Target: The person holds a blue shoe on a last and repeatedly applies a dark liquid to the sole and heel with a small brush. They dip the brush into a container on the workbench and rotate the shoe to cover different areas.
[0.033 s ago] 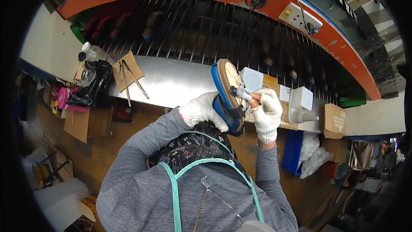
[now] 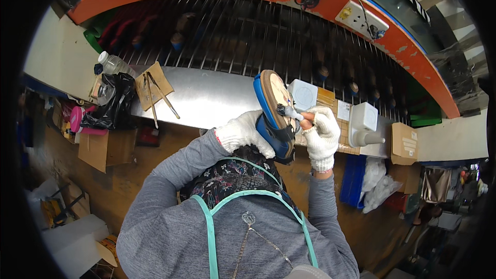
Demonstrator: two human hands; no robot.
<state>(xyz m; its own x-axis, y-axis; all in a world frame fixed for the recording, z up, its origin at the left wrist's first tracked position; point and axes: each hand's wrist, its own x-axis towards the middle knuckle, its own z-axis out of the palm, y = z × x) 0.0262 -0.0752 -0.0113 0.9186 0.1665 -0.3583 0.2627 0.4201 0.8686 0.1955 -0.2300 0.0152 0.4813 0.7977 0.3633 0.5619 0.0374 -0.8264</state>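
My left hand (image 2: 244, 133), in a white knit glove, is wrapped round a blue-and-black shoe (image 2: 265, 104). The shoe is tilted, its cream underside with a brown rim facing up and to the right. In my right hand (image 2: 322, 139), gloved with bare fingertips showing, a small brush (image 2: 293, 113) with a pale handle is pinched. The brush's dark tip is against or just over the shoe's underside near its middle; exact contact cannot be made out. Past the shoe stands a white square container (image 2: 303, 94).
A conveyor of metal rods (image 2: 227, 36) carrying shoes runs behind the metal ledge (image 2: 201, 93). To the left lie two brushes on cardboard (image 2: 146, 87), a black plastic bag (image 2: 111, 104) and a clear bottle (image 2: 116, 64). On the right are a white spouted container (image 2: 363, 124) and a blue crate (image 2: 352, 180).
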